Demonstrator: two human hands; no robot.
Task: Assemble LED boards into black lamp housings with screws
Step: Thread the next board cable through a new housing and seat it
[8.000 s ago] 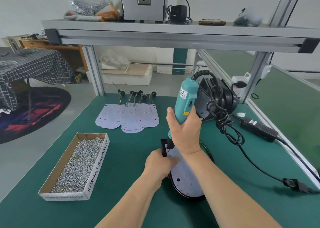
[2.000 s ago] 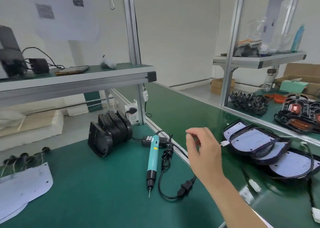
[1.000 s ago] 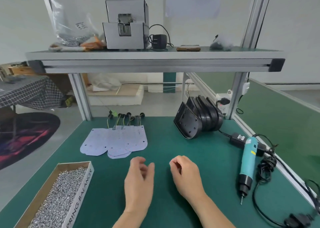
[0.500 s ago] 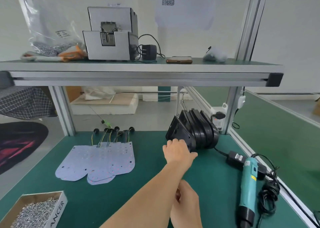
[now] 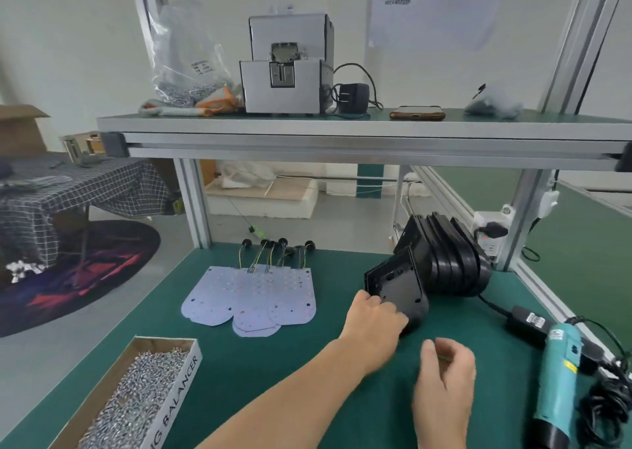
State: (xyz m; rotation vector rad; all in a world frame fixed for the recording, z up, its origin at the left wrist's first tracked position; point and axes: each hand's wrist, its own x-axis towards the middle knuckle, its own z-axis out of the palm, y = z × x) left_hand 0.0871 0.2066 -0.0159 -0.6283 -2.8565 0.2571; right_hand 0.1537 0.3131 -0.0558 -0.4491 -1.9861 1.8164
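The front black lamp housing (image 5: pixel 398 286), a smooth, matte plastic shell with a flat base and a rounded end, leans tilted away from the stack of black housings (image 5: pixel 451 260), which stand on edge like ribbed plates at the back right of the desk (image 5: pixel 307 363). The left hand (image 5: pixel 374 318) grips that front shell at its lower left edge, fingers curled round the rim. The right hand (image 5: pixel 444 380) hovers just beside it over the green mat, its fingers loosely bent with nothing seen in them, though it is blurred. To the left, well apart from the housings, the LED boards (image 5: pixel 253 298) lie flat and overlapping, thin pale sheets with rounded ends, dotted with small points, their thin wires running back to black round plugs. Nearer the front left sits a long cardboard box of screws (image 5: pixel 136 397), heaped with shiny silver metal. At the right edge lies a teal electric screwdriver (image 5: pixel 557 380) with a black tip, beside coiled black cable and a black power adapter (image 5: pixel 526 324). Above, the aluminium-framed shelf (image 5: pixel 342 130) carries a grey boxy machine (image 5: pixel 287 72), a crinkled clear bag (image 5: pixel 184 55) and a phone (image 5: pixel 417 113).
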